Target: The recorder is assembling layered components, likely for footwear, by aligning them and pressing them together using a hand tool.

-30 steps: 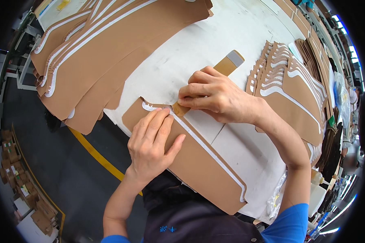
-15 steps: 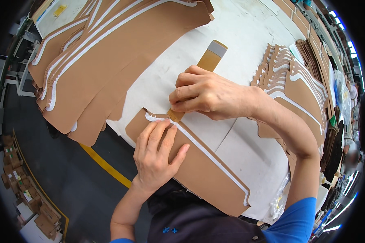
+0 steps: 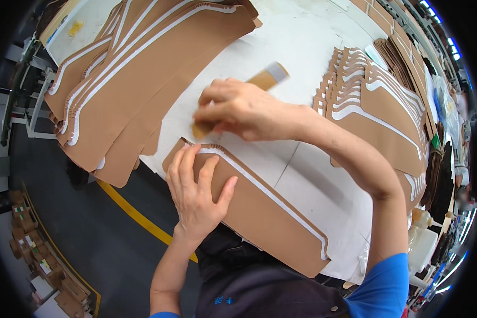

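A brown leather-like panel (image 3: 273, 225) with a white strip along its far edge lies slantwise at the near edge of the white table (image 3: 307, 32). My left hand (image 3: 196, 193) rests on the panel's left end, palm down with fingers spread, fingertips beside the notched, curved corner. Above and just beyond that corner, my right hand (image 3: 244, 108) is closed around a flat yellow-brown scraper-like bar (image 3: 267, 78) with a grey band near its far end. The bar's lower tip shows past my fingers, apart from the panel; motion blurs this hand and the bar.
Overlapping brown panels with white edging form a large pile (image 3: 159, 74) at the left, overhanging the table edge. Another stack of panels (image 3: 389, 114) stands at the right. A whitish plastic container (image 3: 423, 249) sits near my right elbow. Cardboard boxes (image 3: 45, 265) stand across the floor.
My right hand has lifted the bar off the panel's corner and moved it left and away from me. My left hand has shifted slightly left and up to the corner.
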Action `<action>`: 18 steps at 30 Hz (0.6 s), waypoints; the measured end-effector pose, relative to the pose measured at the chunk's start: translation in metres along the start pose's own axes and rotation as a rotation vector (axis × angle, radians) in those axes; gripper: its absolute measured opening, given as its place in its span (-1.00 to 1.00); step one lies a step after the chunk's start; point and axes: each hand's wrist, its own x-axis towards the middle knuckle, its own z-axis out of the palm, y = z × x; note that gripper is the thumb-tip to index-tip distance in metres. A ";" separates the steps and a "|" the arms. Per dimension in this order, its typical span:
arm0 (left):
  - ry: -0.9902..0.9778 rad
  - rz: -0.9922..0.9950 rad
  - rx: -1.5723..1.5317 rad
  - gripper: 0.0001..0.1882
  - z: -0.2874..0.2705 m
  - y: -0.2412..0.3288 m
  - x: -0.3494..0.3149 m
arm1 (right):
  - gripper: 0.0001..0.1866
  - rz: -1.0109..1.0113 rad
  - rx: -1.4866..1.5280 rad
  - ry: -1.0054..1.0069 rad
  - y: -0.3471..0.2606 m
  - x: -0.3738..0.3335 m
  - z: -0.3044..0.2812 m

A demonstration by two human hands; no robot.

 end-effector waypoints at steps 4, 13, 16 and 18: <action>-0.091 0.070 -0.002 -0.52 -0.001 -0.004 -0.002 | -0.61 0.381 0.213 0.243 -0.024 -0.015 -0.012; -0.026 0.173 0.124 -0.60 -0.001 0.001 -0.001 | -0.74 0.325 1.054 0.529 -0.098 -0.037 -0.023; -0.018 0.216 0.173 -0.59 0.001 0.000 0.001 | -0.68 0.337 1.056 0.498 -0.111 -0.046 -0.003; -0.012 0.234 0.166 -0.61 0.001 -0.002 0.002 | -0.64 0.341 1.034 0.523 -0.122 -0.056 -0.003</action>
